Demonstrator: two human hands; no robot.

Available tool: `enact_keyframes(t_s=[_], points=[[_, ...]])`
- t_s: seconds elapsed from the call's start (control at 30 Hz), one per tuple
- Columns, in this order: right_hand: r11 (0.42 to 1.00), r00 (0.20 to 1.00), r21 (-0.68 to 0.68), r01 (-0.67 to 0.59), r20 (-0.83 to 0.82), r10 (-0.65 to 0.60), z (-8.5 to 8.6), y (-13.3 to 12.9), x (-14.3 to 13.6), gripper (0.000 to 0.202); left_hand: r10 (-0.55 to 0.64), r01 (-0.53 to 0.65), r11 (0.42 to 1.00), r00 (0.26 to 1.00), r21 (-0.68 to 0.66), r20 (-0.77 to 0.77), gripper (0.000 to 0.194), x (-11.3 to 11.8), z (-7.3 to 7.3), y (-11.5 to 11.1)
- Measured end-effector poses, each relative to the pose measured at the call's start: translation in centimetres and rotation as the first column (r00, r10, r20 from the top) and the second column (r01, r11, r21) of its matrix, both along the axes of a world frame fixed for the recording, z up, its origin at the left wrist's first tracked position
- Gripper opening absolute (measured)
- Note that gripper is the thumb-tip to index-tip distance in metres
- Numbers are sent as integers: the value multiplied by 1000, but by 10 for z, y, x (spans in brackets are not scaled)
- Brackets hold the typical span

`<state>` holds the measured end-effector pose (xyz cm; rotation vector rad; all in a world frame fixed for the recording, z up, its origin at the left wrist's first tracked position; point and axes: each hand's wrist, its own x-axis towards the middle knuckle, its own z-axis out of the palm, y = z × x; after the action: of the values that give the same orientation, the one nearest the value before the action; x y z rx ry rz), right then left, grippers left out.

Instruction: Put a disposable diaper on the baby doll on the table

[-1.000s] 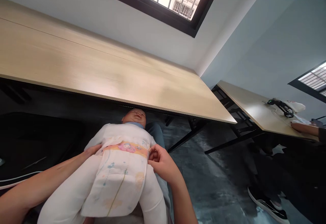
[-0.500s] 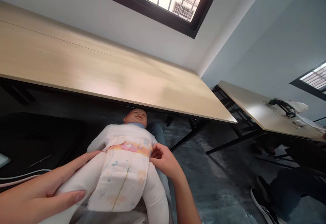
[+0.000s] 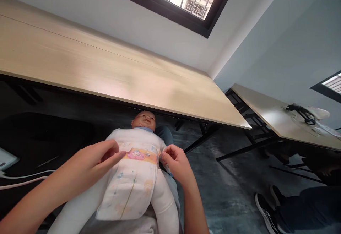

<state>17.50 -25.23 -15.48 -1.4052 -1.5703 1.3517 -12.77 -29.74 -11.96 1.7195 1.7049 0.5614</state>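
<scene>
A baby doll [image 3: 138,138] in a white top lies on its back across my lap, its head near the table edge. A white diaper [image 3: 133,180] with an orange printed waistband covers its front, between the white legs. My left hand [image 3: 102,157] is over the diaper's left side, thumb reaching onto the waistband and fingers curled apart from it. At the other end of the waistband my right hand [image 3: 176,161] pinches the diaper's side edge between thumb and fingers. Its fingertips are partly hidden.
A long wooden table [image 3: 128,74] stands just beyond the doll's head. To the right is a second table [image 3: 266,109] with a black device [image 3: 301,113] on it. A person's shoe [image 3: 266,209] shows on the floor. Cables [image 3: 26,179] run at the left.
My left hand has left the doll's leg and moved up to the diaper's waistband. My right hand stays at the waistband's right end. The view has shifted slightly.
</scene>
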Motion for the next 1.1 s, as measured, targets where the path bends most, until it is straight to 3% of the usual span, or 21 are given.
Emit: enact_keyframes(t_s=[0.1, 0.2, 0.37, 0.5, 0.67, 0.77, 0.9, 1.03, 1.1], points=[[998, 983, 12, -58, 176, 55, 12, -8, -14, 40, -91, 86, 996, 983, -38, -159, 55, 19, 0, 21], [993, 945, 38, -110, 313, 93, 19, -13, -23, 37, -116, 105, 993, 961, -56, -251, 46, 28, -6, 30], [982, 945, 123, -145, 311, 101, 14, -14, -23, 29, -166, 164, 986, 976, -29, -138, 36, 19, -14, 31], [983, 949, 155, -102, 311, 49, 6, -16, -22, 28, -109, 108, 994, 993, -21, -34, 37, 11, -20, 30], [991, 921, 134, -20, 389, -34, -1, -19, -12, 28, -104, 102, 994, 994, -48, -37, 37, 7, -27, 29], [995, 860, 103, 14, 506, -65, -4, -22, 2, 27, -104, 101, 993, 993, -54, -59, 37, 6, -29, 28], [999, 742, 11, -43, 670, 25, -9, -27, 19, 28, -51, 50, 998, 996, -26, -67, 36, 1, -25, 25], [996, 693, -7, -92, 718, 69, -14, -28, 22, 24, 24, -23, 1000, 981, 5, -190, 31, -13, -20, 22], [995, 682, 6, -95, 729, 61, -16, -28, 21, 22, 61, -57, 998, 950, 22, -306, 27, -25, -25, 20]])
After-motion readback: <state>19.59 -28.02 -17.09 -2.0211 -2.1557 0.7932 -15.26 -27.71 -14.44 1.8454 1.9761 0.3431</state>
